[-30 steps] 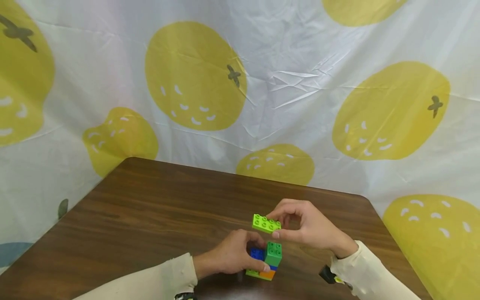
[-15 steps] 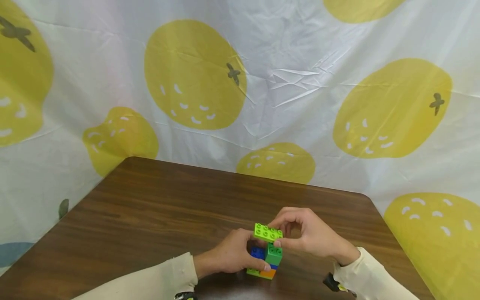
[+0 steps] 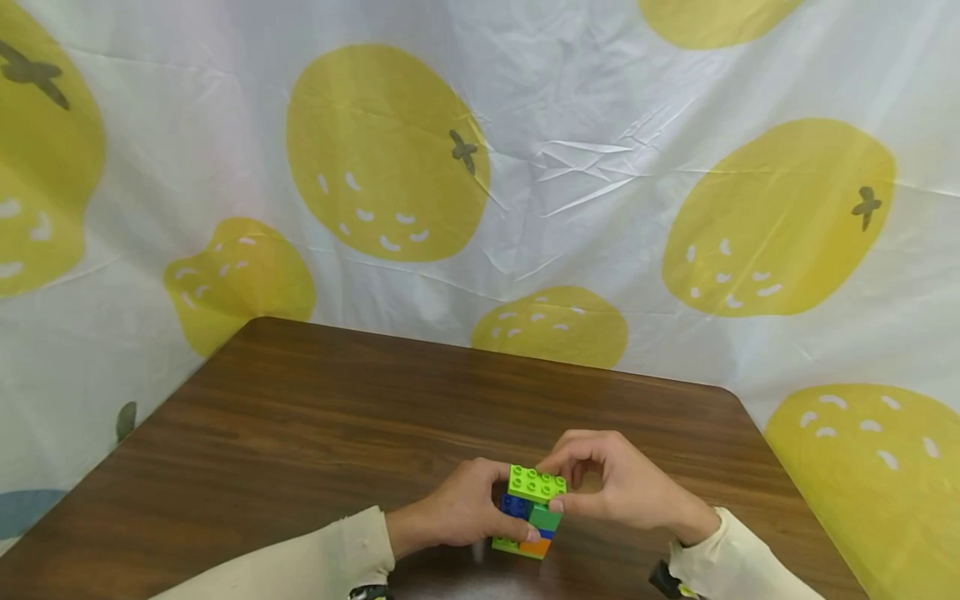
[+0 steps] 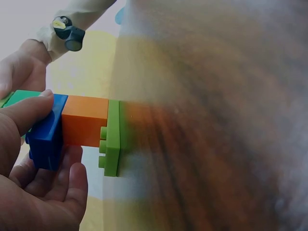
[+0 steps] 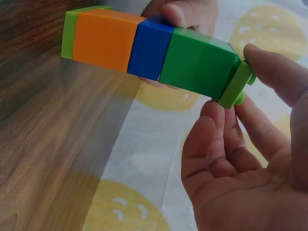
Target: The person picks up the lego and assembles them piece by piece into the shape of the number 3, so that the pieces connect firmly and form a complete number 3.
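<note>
A stack of toy building bricks stands on the brown table. At its bottom lies a lime green plate brick, with an orange brick on it. Above that come a wider blue brick and a green brick. My left hand grips the blue brick from the left, thumb in front and fingers behind. With thumb and fingers, my right hand pinches a second lime green plate brick at its right end. This plate touches the green brick's top, slightly tilted in the right wrist view, and overhangs to the left.
The wooden table extends behind and to both sides of the hands. A white cloth with yellow lemon prints hangs along its far edge. A dark wrist device sits on the right sleeve.
My right hand has lowered the lime green plate from above the stack onto the green brick. The left hand has kept its grip on the stack, nearly still.
</note>
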A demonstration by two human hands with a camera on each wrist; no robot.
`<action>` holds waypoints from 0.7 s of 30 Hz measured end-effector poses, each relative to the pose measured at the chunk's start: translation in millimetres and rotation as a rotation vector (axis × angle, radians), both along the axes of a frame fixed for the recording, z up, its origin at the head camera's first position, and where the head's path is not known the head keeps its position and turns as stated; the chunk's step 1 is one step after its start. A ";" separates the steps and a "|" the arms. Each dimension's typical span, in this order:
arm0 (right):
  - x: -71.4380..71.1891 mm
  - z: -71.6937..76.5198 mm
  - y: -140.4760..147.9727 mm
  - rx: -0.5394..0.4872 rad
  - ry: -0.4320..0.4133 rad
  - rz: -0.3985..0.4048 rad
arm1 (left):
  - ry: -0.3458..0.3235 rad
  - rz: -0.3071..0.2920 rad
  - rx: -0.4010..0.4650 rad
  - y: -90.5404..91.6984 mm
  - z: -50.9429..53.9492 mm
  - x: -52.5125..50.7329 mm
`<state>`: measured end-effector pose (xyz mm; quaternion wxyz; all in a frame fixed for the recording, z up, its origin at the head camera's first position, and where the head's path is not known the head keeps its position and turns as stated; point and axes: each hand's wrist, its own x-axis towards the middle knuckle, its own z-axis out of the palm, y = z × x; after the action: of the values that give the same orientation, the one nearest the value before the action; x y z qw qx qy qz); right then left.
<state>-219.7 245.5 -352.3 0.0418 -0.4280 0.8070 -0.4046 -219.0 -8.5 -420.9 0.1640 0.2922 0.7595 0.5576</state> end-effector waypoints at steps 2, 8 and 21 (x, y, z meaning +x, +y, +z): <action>0.4 -1.1 0.0 0.001 0.002 -0.003 | -0.005 0.000 0.003 0.0 -0.1 0.1; 2.1 -5.2 0.0 -0.015 0.006 -0.004 | -0.011 -0.009 0.016 0.2 -0.6 -0.2; 7.0 -13.2 -0.7 -0.074 -0.033 -0.035 | 0.011 0.006 -0.003 1.6 -1.4 -0.9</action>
<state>-212.7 244.8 -365.5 0.0324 -0.4082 0.7982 -0.4418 -219.9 -6.9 -422.3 0.1587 0.2925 0.7622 0.5552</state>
